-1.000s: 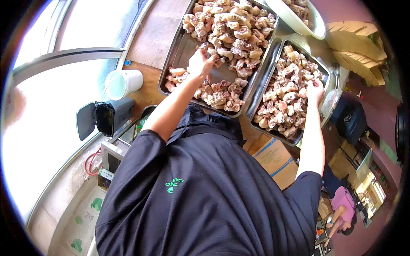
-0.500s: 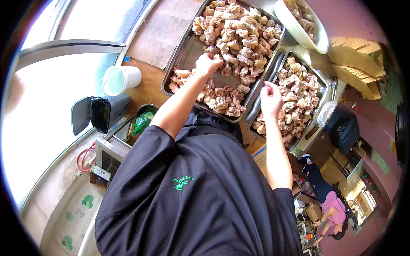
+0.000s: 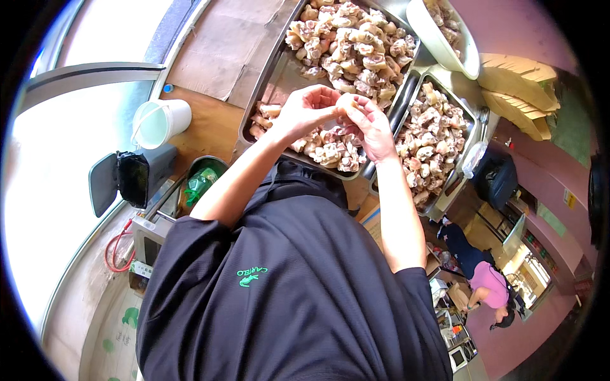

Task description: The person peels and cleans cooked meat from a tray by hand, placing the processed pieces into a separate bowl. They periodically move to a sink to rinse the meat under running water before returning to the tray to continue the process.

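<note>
Both my hands are together above a large metal tray of pale, bony chunks of meat. A small pale piece of meat seems to be pinched between their fingertips; the fingers partly hide it. My left hand has its thumb against it, fingers curled. My right hand grips it from the other side. A tall meat heap fills the tray's far part, and a smaller meat pile lies at the near end. To the right, a second metal tray holds more such chunks.
A white tub with more meat stands at the far right, near folded cardboard. On the left are a white bucket, a lidded grey bin and flat cardboard. Another person is at the lower right.
My right hand has moved left from the second tray to meet my left hand over the large tray. The left hand has drawn back from the heap. The whole view has shifted slightly.
</note>
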A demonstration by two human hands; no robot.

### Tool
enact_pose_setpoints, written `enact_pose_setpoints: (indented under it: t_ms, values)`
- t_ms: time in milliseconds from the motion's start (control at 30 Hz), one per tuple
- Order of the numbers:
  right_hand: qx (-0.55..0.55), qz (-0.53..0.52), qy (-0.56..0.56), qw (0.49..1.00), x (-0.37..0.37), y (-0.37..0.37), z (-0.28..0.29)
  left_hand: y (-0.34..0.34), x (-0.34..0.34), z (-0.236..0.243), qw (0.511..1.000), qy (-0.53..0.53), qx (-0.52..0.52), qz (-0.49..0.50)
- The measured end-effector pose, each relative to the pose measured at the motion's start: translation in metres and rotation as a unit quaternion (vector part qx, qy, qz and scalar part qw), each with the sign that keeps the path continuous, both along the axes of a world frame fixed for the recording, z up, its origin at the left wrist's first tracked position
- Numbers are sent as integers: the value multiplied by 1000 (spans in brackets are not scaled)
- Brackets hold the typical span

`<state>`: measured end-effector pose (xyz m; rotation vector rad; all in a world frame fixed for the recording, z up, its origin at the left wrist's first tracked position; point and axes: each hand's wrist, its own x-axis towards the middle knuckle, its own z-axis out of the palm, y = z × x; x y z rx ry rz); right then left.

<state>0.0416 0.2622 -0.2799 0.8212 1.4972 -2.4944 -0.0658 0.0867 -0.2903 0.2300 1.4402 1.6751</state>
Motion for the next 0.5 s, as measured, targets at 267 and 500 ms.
enact_pose_setpoints:
  t_ms: [267, 500]
  values:
    - [23, 6, 72, 997, 3, -9, 53, -21, -7, 46, 998, -25, 65, -8]
    - [91, 42, 85, 991, 0, -20, 88, -27, -10, 69, 998, 46, 41, -17]
